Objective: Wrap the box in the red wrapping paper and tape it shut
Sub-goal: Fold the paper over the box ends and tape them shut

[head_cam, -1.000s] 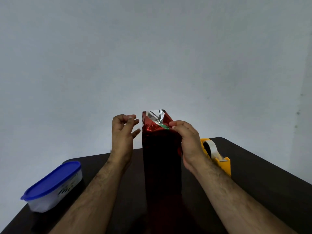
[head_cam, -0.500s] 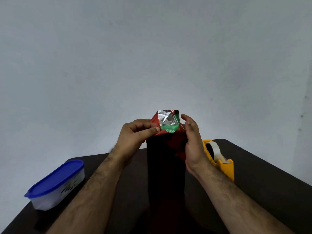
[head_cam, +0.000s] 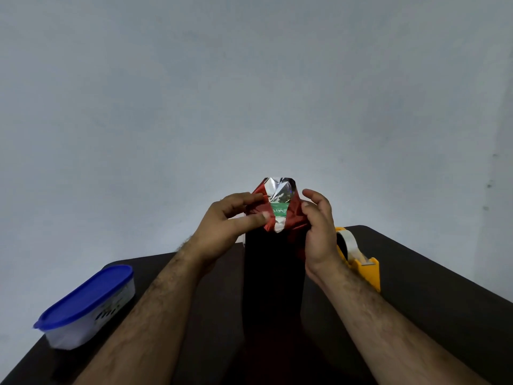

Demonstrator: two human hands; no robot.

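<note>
A tall box stands upright on the dark table, its sides covered in dark red wrapping paper. At the top the red wrapping paper is loose, showing its silver inside and a green patch of the box end. My left hand pinches the paper's left flap between thumb and fingers. My right hand presses the right side of the box top, with fingers curled against the paper.
A yellow tape dispenser with a clear tape roll stands just right of the box, behind my right wrist. A white tub with a blue lid sits near the table's left edge. A plain pale wall fills the background.
My left hand came in from beside the box and took hold of the left flap. The top flap has been folded open, showing more silver and green. My right hand slid to the box's right side.
</note>
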